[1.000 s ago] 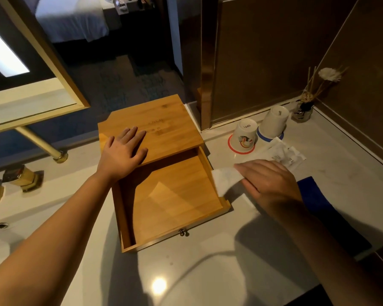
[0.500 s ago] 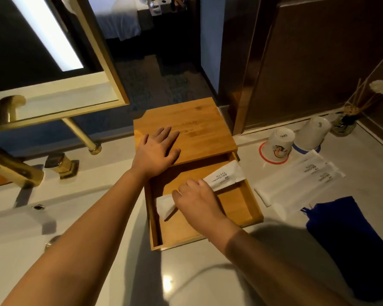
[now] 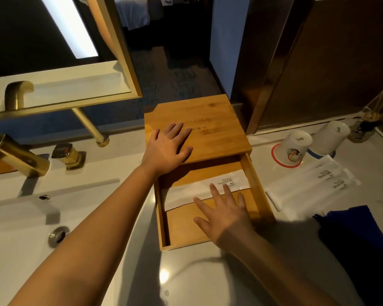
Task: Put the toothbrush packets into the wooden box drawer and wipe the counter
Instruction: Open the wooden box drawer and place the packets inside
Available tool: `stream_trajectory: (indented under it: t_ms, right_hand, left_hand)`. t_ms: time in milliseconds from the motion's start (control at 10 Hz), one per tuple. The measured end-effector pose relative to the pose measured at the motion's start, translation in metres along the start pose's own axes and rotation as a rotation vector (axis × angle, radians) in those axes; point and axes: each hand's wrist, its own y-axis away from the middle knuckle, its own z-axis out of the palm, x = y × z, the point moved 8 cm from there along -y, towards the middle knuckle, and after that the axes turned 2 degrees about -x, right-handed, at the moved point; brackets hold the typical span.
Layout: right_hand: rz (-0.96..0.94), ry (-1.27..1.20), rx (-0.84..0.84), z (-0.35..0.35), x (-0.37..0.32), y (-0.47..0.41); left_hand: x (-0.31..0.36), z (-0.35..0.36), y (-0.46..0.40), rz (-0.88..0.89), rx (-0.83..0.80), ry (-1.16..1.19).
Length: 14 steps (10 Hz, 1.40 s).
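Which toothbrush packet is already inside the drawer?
The packet lying across the open drawer, by the right hand. The other packets lie out on the counter beside the box.

The left hand [image 3: 167, 149] covers the near left corner of the wooden box [image 3: 197, 127] lid, whose engraved marks are too faint to read, and the box's overhang hides the back of the drawer [image 3: 208, 219]. In the drawer, the right hand's fingertips [image 3: 212, 187] cover part of 1 toothbrush packet [image 3: 190, 193]. Right of the box, the packets [image 3: 307, 191] on the counter overlap so their count is unclear, the blue cloth [image 3: 358, 239] is cut by the right edge, and the cups' [image 3: 296, 146] small print is unreadable.
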Motion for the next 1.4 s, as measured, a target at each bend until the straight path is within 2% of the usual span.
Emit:
stream_trajectory:
  t_ms: [100,200,500,600,1000,1100,1200,1300,1400]
  right_hand:
    - [0.013,-0.003,-0.040,0.001,0.004,-0.010]
    - [0.007,0.015,-0.008,-0.006,0.004,-0.021]
    - [-0.009,-0.053,0.199,-0.021,0.003,-0.046]
    - [0.006,-0.045,0.206,-0.023,-0.001,-0.049]
    - [-0.065,-0.175,0.290,-0.037,0.018,-0.009]
    - [-0.189,-0.347,0.456,-0.047,0.041,0.024]
    - [-0.243,-0.295,0.657,-0.047,0.077,0.053]
    - [-0.133,-0.257,0.737,-0.038,0.124,0.059]
    - [0.108,-0.317,0.683,-0.022,0.183,0.053]
  left_hand:
    - [0.000,0.001,0.000,-0.001,0.006,-0.010]
    - [0.001,0.000,0.000,-0.002,0.006,-0.009]
    - [0.001,-0.001,0.000,0.003,0.002,-0.017]
    - [0.001,0.000,0.000,0.008,0.004,-0.017]
    - [0.002,-0.002,0.001,0.010,0.005,-0.002]
    - [0.001,-0.002,0.002,0.008,0.003,0.000]
    - [0.000,-0.002,0.002,0.006,0.000,-0.006]
    - [-0.001,0.000,0.002,0.002,-0.009,-0.016]
    - [-0.001,0.000,0.002,-0.003,-0.007,-0.021]
